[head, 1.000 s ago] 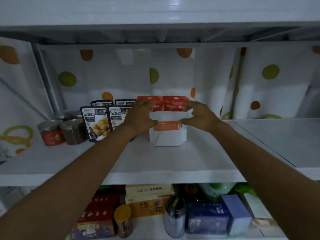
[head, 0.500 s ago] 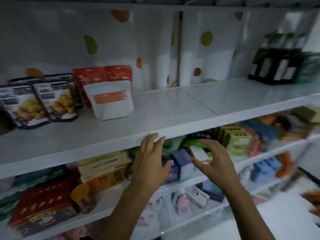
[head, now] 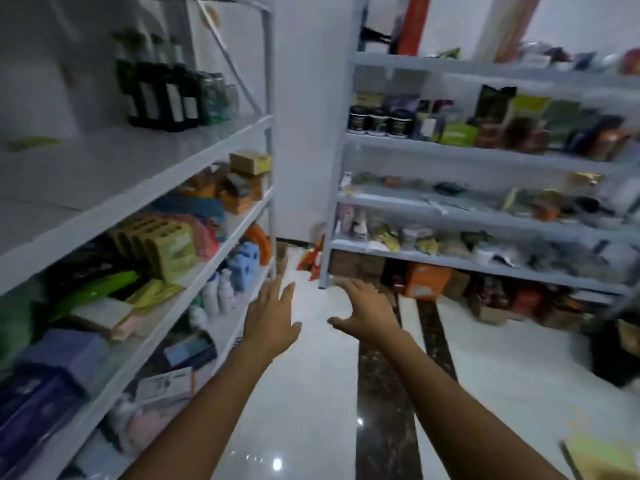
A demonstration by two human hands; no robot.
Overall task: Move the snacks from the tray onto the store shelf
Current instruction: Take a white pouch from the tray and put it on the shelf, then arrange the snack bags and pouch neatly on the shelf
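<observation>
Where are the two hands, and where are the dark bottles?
left hand (head: pixel 272 323): head view, its back.
right hand (head: pixel 369 315): head view, its back.
dark bottles (head: pixel 175 102): head view, a bottle's label.

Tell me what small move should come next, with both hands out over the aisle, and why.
Probably find the tray and pick up another snack: the left hand and right hand are open and hold nothing, above the floor beside the shelf, and no tray is clearly in view.

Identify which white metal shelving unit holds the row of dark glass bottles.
The left-hand white metal shelving unit: the dark glass bottles stand on its upper shelf. The right-hand unit holds short black jars instead.
</observation>
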